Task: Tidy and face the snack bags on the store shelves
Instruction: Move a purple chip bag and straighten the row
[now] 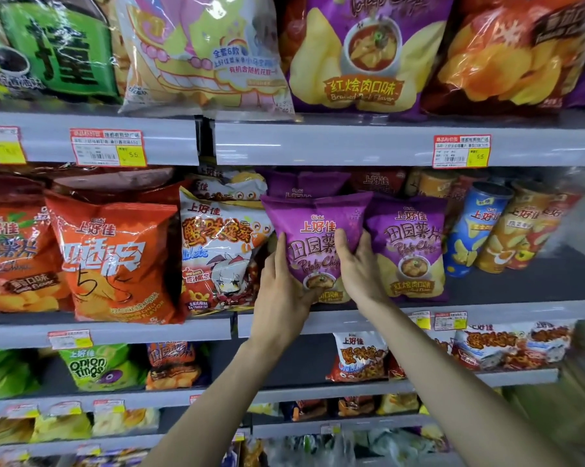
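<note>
- held item: one purple potato-chip bag [313, 227], upright, label facing out, its base at the front lip of the middle shelf [520, 310].
- grip: left hand [281, 298] was wrapped on the bag's lower left edge, right hand [360, 267] pressed on its lower right face with fingers spread; both closed on the bag, neither hand free.
- right of the grip: one matching purple bag [407, 251], touching or nearly touching the held one; past it, at least three snack canisters [476, 227] leaning.
- left of the grip: one white crab-print bag [222, 251], then one orange-red chili bag [119, 257], then one partly cut-off orange bag [11, 257].
- behind the grip: at least one more purple bag [304, 185]; exact count was hidden.
- risk: the bag sat far forward; released off balance, it would likely tip off the lip.
- risk: a sideways push could knock the neighbouring purple bag into the leaning canisters.
- risk: squeezing hard would likely crush the chips.
</note>
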Action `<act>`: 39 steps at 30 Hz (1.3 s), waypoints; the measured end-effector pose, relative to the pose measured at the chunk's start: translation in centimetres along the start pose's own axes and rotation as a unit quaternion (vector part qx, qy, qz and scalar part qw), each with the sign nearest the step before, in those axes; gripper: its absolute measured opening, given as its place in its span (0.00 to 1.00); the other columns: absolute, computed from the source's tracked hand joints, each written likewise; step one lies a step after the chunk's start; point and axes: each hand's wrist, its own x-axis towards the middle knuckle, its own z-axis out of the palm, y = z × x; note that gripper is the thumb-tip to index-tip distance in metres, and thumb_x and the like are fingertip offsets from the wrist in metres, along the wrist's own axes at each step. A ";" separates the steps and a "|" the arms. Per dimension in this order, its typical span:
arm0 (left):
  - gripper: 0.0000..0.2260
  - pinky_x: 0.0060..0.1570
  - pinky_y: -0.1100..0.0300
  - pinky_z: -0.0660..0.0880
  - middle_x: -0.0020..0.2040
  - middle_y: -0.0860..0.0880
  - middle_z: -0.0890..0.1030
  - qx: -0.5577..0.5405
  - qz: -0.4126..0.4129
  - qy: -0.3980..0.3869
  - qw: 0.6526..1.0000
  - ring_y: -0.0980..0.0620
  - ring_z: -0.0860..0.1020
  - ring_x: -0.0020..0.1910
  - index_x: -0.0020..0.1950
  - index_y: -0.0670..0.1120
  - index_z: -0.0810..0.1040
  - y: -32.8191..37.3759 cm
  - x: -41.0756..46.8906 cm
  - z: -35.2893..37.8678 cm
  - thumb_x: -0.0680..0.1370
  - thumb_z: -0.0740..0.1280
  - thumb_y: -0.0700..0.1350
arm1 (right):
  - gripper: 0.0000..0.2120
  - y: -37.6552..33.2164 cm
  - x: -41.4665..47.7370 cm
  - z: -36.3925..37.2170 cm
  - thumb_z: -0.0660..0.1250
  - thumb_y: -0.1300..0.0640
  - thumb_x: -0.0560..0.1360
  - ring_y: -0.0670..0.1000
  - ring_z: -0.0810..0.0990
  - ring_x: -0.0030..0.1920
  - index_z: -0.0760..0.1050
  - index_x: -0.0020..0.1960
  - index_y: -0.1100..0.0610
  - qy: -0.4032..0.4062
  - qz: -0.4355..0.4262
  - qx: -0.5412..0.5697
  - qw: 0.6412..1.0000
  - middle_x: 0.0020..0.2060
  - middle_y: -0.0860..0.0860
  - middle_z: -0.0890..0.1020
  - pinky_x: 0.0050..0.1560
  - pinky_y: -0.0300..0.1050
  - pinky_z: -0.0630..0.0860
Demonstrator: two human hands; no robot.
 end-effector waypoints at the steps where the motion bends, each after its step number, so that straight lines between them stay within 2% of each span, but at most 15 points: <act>1: 0.55 0.62 0.52 0.78 0.75 0.47 0.68 0.003 0.006 0.000 1.000 0.45 0.73 0.70 0.87 0.53 0.44 -0.3 -0.2 0.0 0.73 0.81 0.52 | 0.44 0.3 0.1 0.0 0.49 0.17 0.72 0.60 0.72 0.74 0.56 0.80 0.41 -0.010 0.008 -0.004 1.000 0.70 0.46 0.79 0.77 0.65 0.64; 3: 0.55 0.62 0.50 0.77 0.76 0.47 0.67 0.002 0.009 -0.002 1.000 0.44 0.73 0.71 0.87 0.55 0.44 -0.8 -0.4 -0.1 0.74 0.81 0.51 | 0.45 0.0 -0.2 -0.3 0.47 0.18 0.73 0.61 0.65 0.79 0.51 0.83 0.41 -0.041 0.033 -0.006 0.999 0.77 0.48 0.71 0.79 0.65 0.60; 5: 0.54 0.62 0.51 0.76 0.77 0.48 0.66 0.005 0.004 -0.007 1.000 0.45 0.73 0.72 0.87 0.57 0.43 -1.2 -0.5 -0.1 0.75 0.80 0.51 | 0.39 0.2 -1.0 -0.6 0.49 0.26 0.80 0.60 0.66 0.78 0.50 0.84 0.45 -0.070 0.052 -0.007 0.996 0.79 0.50 0.68 0.78 0.59 0.61; 8: 0.50 0.61 0.50 0.76 0.76 0.45 0.68 0.011 -0.009 -0.031 0.999 0.43 0.75 0.69 0.87 0.54 0.43 -1.7 -0.7 -0.4 0.78 0.77 0.52 | 0.35 1.8 -2.1 -0.9 0.53 0.32 0.82 0.58 0.72 0.73 0.56 0.83 0.48 -0.089 0.046 -0.015 0.995 0.75 0.50 0.72 0.71 0.51 0.68; 12: 0.42 0.67 0.50 0.72 0.78 0.43 0.68 0.029 -0.010 -0.060 0.998 0.41 0.71 0.74 0.87 0.47 0.51 -1.8 -0.7 -0.9 0.81 0.74 0.51 | 0.33 2.7 -2.4 -0.4 0.53 0.33 0.82 0.51 0.74 0.68 0.59 0.82 0.48 -0.092 0.044 0.010 0.995 0.68 0.43 0.73 0.66 0.45 0.67; 18: 0.41 0.64 0.46 0.74 0.74 0.41 0.71 0.050 -0.009 -0.062 0.997 0.39 0.75 0.69 0.86 0.46 0.51 -2.0 -0.6 -1.4 0.81 0.73 0.50 | 0.31 2.6 -1.8 0.3 0.57 0.30 0.80 0.54 0.78 0.65 0.67 0.75 0.48 -0.093 0.071 0.025 0.993 0.63 0.46 0.80 0.68 0.52 0.72; 21: 0.40 0.61 0.46 0.76 0.73 0.43 0.71 0.049 -0.017 -0.060 0.997 0.40 0.77 0.65 0.86 0.49 0.52 -2.3 -0.4 -1.5 0.81 0.72 0.53 | 0.27 2.6 -1.8 0.3 0.58 0.31 0.80 0.52 0.78 0.62 0.68 0.71 0.45 -0.093 0.078 0.028 0.992 0.58 0.42 0.80 0.63 0.49 0.71; 24: 0.39 0.59 0.46 0.77 0.71 0.43 0.73 0.052 -0.012 -0.061 0.997 0.40 0.78 0.64 0.85 0.48 0.55 -2.3 -0.6 -1.5 0.81 0.72 0.54 | 0.28 2.5 -2.1 -0.2 0.58 0.28 0.76 0.49 0.78 0.63 0.65 0.71 0.41 -0.120 0.065 0.023 0.990 0.59 0.40 0.78 0.63 0.46 0.71; 25: 0.38 0.58 0.47 0.77 0.71 0.44 0.73 0.055 -0.008 -0.062 0.997 0.41 0.78 0.65 0.85 0.48 0.57 -2.3 -0.7 -1.6 0.81 0.72 0.55 | 0.29 2.5 -2.4 -0.5 0.58 0.29 0.76 0.47 0.79 0.62 0.65 0.72 0.42 -0.127 0.055 0.014 0.990 0.59 0.37 0.78 0.61 0.42 0.71; 27: 0.37 0.57 0.51 0.76 0.72 0.45 0.72 0.068 -0.007 -0.065 0.996 0.42 0.77 0.65 0.85 0.48 0.58 -2.4 -0.7 -1.8 0.81 0.71 0.57 | 0.26 2.7 -2.9 -1.1 0.61 0.34 0.79 0.36 0.78 0.56 0.64 0.73 0.44 -0.138 0.027 -0.016 0.990 0.57 0.33 0.76 0.53 0.26 0.71; 28: 0.37 0.56 0.53 0.75 0.72 0.46 0.72 0.078 -0.008 -0.068 0.995 0.42 0.77 0.65 0.85 0.48 0.58 -2.5 -0.7 -2.0 0.81 0.71 0.57 | 0.23 3.0 -3.1 -1.4 0.61 0.38 0.81 0.32 0.76 0.54 0.65 0.72 0.45 -0.145 0.017 -0.035 0.989 0.56 0.32 0.76 0.48 0.22 0.70; 29: 0.37 0.55 0.54 0.73 0.72 0.45 0.72 0.089 -0.011 -0.070 0.993 0.43 0.77 0.66 0.85 0.47 0.59 -2.5 -0.6 -2.2 0.81 0.71 0.57 | 0.21 3.2 -3.4 -1.5 0.61 0.39 0.82 0.33 0.76 0.53 0.66 0.70 0.46 -0.153 0.011 -0.051 0.987 0.56 0.34 0.77 0.46 0.21 0.70; 32: 0.36 0.57 0.52 0.74 0.73 0.46 0.73 0.105 -0.017 -0.069 0.992 0.42 0.77 0.67 0.85 0.46 0.60 -2.8 -0.7 -2.8 0.82 0.71 0.55 | 0.24 3.8 -3.8 -1.5 0.58 0.34 0.80 0.44 0.81 0.53 0.70 0.67 0.48 -0.162 0.000 -0.066 0.985 0.55 0.42 0.81 0.47 0.28 0.74; 37: 0.36 0.52 0.54 0.73 0.72 0.46 0.74 0.124 -0.033 -0.076 0.989 0.43 0.80 0.62 0.85 0.45 0.59 -2.2 -1.5 -3.1 0.82 0.71 0.54 | 0.25 4.3 -3.3 -1.3 0.58 0.33 0.82 0.47 0.80 0.61 0.70 0.70 0.49 -0.181 -0.024 -0.068 0.981 0.61 0.46 0.82 0.63 0.49 0.77; 39: 0.36 0.49 0.53 0.74 0.70 0.46 0.74 0.137 -0.036 -0.076 0.987 0.42 0.81 0.59 0.85 0.45 0.59 -2.0 -1.7 -3.1 0.82 0.71 0.54 | 0.25 4.1 -3.1 -1.9 0.58 0.35 0.83 0.50 0.79 0.64 0.69 0.73 0.49 -0.202 -0.027 -0.083 0.975 0.65 0.48 0.80 0.63 0.45 0.75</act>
